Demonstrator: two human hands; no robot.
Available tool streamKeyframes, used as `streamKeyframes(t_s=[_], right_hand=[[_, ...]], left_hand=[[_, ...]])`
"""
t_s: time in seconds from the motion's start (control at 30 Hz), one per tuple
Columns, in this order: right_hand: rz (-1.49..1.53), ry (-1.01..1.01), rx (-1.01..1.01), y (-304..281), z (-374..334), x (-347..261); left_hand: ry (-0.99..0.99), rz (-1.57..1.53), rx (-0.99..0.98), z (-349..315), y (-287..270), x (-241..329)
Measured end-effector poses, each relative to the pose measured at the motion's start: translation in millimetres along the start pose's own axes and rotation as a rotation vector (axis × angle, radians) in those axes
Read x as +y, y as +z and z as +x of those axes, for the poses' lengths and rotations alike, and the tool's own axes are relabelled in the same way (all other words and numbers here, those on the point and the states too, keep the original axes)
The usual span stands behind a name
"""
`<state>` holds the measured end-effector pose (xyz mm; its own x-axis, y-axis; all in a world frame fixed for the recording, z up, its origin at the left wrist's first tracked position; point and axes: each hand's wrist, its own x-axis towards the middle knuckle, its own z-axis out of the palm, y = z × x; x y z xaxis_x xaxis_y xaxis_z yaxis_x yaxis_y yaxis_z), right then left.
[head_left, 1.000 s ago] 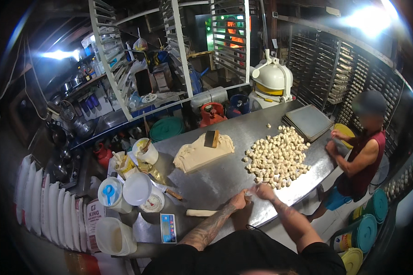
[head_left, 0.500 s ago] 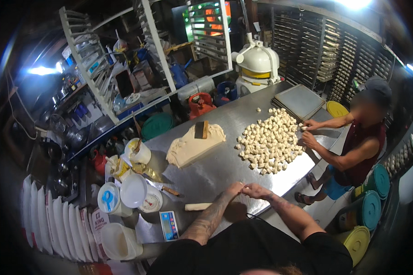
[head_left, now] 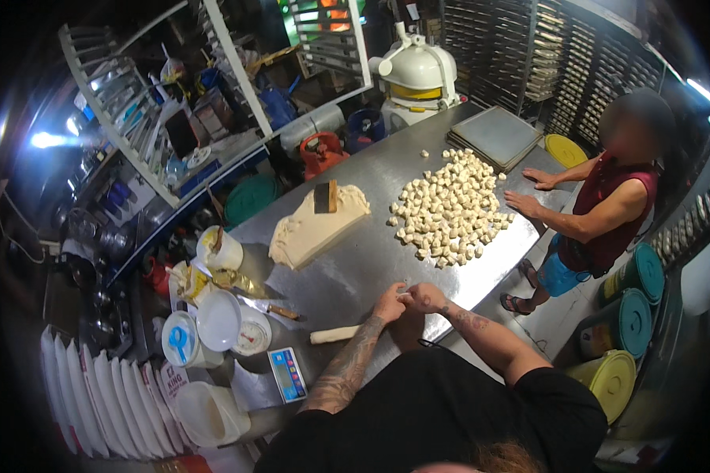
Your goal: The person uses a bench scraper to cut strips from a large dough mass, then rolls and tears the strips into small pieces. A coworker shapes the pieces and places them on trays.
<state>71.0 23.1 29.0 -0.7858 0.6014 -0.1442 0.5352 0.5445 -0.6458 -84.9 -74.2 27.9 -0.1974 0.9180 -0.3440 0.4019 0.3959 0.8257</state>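
At the near edge of the steel table [head_left: 335,293], my left hand [head_left: 390,301] and my right hand [head_left: 424,298] meet with fingers closed. A small pale piece, seemingly dough, shows between their fingertips; most of it is hidden. Beside my left forearm lies a pale dough roll [head_left: 334,335]. Beyond my hands spreads a heap of small dough pieces [head_left: 450,211]. Farther left sits a large slab of dough [head_left: 312,235] with a wooden-handled scraper [head_left: 326,197] on top. Nearest to my left elbow is a blue and white digital scale [head_left: 288,374].
A co-worker [head_left: 611,201] stands at the table's right side, both hands on it. Flat trays [head_left: 497,135] are stacked at the far end. On the left are a knife [head_left: 282,312], a dial scale [head_left: 253,334], tubs [head_left: 213,414] and several white sacks [head_left: 102,394].
The co-worker's hands have left the dough heap and now lie on the table, and the co-worker stands more upright. My hands stay together, fingers slightly shifted. The view has tilted a little.
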Motion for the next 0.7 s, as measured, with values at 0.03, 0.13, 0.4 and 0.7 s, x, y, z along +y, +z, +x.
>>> streamKeyframes(t_s=[0.03,0.13,0.4,0.7], right_hand=[[-0.006,0.051,0.045,12,-1,4],[0.138,0.071,0.080,29,4,7],[0.252,0.040,-0.242,-14,-27,-48],[-0.367,-0.263,0.439,-38,39,-46]], left_hand=[[-0.003,0.063,0.070,0,2,-3],[-0.094,0.378,0.034,4,13,-9],[-0.087,0.238,-0.054,38,5,-28],[0.119,0.169,0.169,21,4,-42]])
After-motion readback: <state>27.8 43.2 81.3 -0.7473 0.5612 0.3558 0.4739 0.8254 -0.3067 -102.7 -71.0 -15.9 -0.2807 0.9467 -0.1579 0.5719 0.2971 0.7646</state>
